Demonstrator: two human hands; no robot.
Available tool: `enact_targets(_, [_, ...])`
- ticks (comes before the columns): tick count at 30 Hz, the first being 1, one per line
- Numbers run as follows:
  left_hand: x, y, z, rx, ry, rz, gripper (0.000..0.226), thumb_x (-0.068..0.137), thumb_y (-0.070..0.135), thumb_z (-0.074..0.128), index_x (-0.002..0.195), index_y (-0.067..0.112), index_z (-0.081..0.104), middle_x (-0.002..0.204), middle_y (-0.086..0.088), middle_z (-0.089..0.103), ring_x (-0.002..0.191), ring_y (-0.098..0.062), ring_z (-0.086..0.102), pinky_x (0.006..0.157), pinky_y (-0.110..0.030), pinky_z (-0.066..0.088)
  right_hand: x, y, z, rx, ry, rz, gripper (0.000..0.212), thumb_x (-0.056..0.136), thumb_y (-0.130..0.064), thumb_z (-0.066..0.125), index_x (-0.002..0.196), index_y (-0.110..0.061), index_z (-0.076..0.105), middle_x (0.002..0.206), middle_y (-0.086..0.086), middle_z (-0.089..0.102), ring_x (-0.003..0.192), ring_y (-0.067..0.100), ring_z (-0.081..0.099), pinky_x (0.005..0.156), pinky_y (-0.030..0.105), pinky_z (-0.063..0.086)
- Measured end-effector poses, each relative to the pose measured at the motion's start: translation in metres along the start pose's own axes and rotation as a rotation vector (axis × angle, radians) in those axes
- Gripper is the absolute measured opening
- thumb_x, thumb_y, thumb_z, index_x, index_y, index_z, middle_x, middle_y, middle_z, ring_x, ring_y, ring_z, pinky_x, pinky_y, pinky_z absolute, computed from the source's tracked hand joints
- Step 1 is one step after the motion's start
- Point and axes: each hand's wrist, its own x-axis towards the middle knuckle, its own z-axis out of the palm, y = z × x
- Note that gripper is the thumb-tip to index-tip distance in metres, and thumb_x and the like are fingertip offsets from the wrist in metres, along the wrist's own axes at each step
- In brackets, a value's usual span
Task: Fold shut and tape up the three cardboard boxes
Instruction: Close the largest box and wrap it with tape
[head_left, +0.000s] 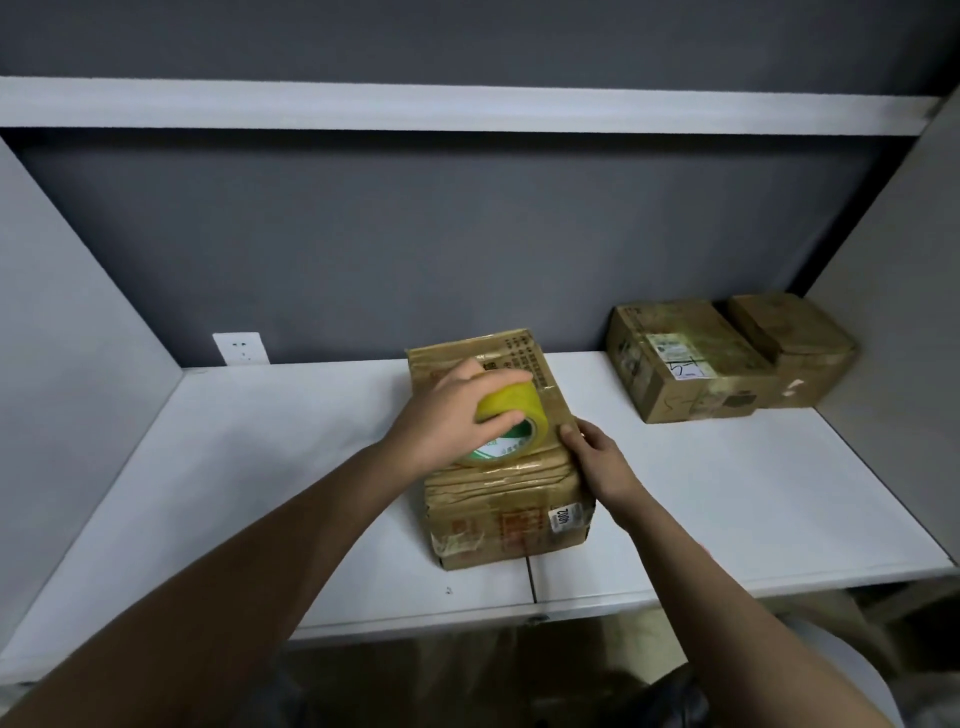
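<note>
- your left hand (441, 415) has its fingers grasping the yellow tape roll (511, 421) atop the closed box (498, 457).
- your right hand (597, 457) presses that box's right edge, fingers released.
- two other boxes (727, 353) sit far right on the white surface (260, 467).

Closed brown box (506, 514) at table centre, glossy tape across its top, yellow tape roll (519, 423) tilted on its lid, two more closed boxes, larger (691, 364) and smaller (795, 348), touching, far right

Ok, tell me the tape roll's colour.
Yellow tape roll with a green-and-white core label, clearest in the head view.
</note>
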Motion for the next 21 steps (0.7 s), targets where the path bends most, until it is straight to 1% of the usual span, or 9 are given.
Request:
enact_targets(3, [0.011, 0.010, 0.014, 0.016, -0.050, 0.000, 0.045, 0.090, 0.050, 0.053, 0.133, 0.051, 0.041, 0.112, 0.006, 0.046, 0.110, -0.014, 0.049, 0.088, -0.036, 0.048, -0.006, 0.012, -0.002, -0.487, 0.200, -0.188, 0.042, 0.102, -0.028, 0.042, 0.142, -0.017, 0.044, 0.141, 0.005, 0.051, 0.127, 0.024, 0.049, 0.100, 0.032, 0.038])
enact_targets(6, [0.017, 0.012, 0.018, -0.014, -0.035, -0.020, 0.045, 0.091, 0.048, 0.054, 0.134, 0.048, 0.043, 0.113, 0.005, 0.045, 0.113, -0.017, 0.049, 0.092, -0.038, 0.047, -0.016, 0.025, 0.002, -0.722, 0.205, -0.382, 0.049, 0.102, -0.027, 0.034, 0.150, -0.016, 0.031, 0.158, 0.003, 0.027, 0.146, 0.018, 0.020, 0.116, 0.029, 0.020])
enact_targets(8, [0.017, 0.010, 0.017, -0.019, -0.053, 0.000, 0.047, 0.091, 0.047, 0.054, 0.136, 0.047, 0.041, 0.117, 0.004, 0.046, 0.115, -0.018, 0.049, 0.096, -0.038, 0.045, -0.021, 0.030, 0.004, -0.987, 0.172, -0.470, 0.057, 0.100, -0.036, 0.028, 0.153, -0.016, 0.020, 0.162, 0.000, 0.009, 0.149, 0.015, -0.003, 0.121, 0.034, 0.005])
enact_targets(9, [0.016, 0.008, 0.017, -0.005, -0.065, 0.012, 0.049, 0.091, 0.047, 0.054, 0.137, 0.048, 0.038, 0.119, 0.004, 0.045, 0.116, -0.018, 0.048, 0.097, -0.038, 0.044, -0.022, 0.029, 0.006, -1.079, 0.139, -0.486, 0.063, 0.098, -0.042, 0.024, 0.154, -0.015, 0.015, 0.162, 0.001, 0.006, 0.148, 0.014, -0.008, 0.121, 0.034, -0.002])
enact_targets(12, [0.013, 0.002, 0.018, -0.069, -0.057, 0.012, 0.057, 0.089, 0.046, 0.056, 0.140, 0.047, 0.030, 0.132, 0.007, 0.043, 0.124, -0.017, 0.045, 0.100, -0.037, 0.042, -0.028, 0.026, 0.015, -1.097, 0.073, -0.480, 0.076, 0.090, -0.053, 0.015, 0.153, -0.011, 0.015, 0.161, 0.006, 0.015, 0.149, 0.015, 0.000, 0.119, 0.030, -0.010])
enact_targets(14, [0.010, -0.003, 0.019, -0.217, -0.020, -0.025, 0.061, 0.086, 0.045, 0.062, 0.138, 0.041, 0.029, 0.138, 0.008, 0.043, 0.127, -0.013, 0.042, 0.100, -0.032, 0.038, -0.028, 0.028, 0.017, -1.035, 0.068, -0.494, 0.071, 0.094, -0.051, 0.025, 0.152, -0.010, 0.017, 0.160, 0.008, 0.019, 0.149, 0.015, 0.005, 0.118, 0.025, -0.008])
enact_targets(16, [0.006, -0.007, 0.019, -0.298, 0.013, -0.039, 0.060, 0.085, 0.045, 0.064, 0.134, 0.041, 0.030, 0.134, 0.011, 0.046, 0.121, -0.007, 0.044, 0.094, -0.026, 0.038, -0.028, 0.030, 0.016, -1.006, 0.069, -0.482, 0.071, 0.096, -0.052, 0.030, 0.153, -0.011, 0.014, 0.160, 0.007, 0.017, 0.149, 0.014, 0.006, 0.117, 0.023, -0.006])
enact_targets(18, [0.002, -0.011, 0.017, -0.211, -0.004, 0.041, 0.051, 0.088, 0.048, 0.059, 0.131, 0.045, 0.032, 0.133, 0.013, 0.045, 0.119, -0.006, 0.045, 0.093, -0.028, 0.041, -0.028, 0.031, 0.015, -1.023, 0.057, -0.470, 0.075, 0.096, -0.057, 0.027, 0.154, -0.012, 0.010, 0.161, 0.006, 0.013, 0.149, 0.014, 0.004, 0.117, 0.022, -0.006])
enact_targets(21, [0.006, -0.012, 0.008, -0.001, -0.117, 0.150, 0.040, 0.090, 0.055, 0.045, 0.128, 0.046, 0.037, 0.123, 0.007, 0.046, 0.113, -0.010, 0.048, 0.092, -0.036, 0.046, -0.028, 0.029, 0.014, -1.084, 0.011, -0.454, 0.084, 0.092, -0.068, 0.020, 0.154, -0.014, 0.004, 0.162, 0.005, 0.005, 0.149, 0.014, -0.002, 0.117, 0.024, -0.008])
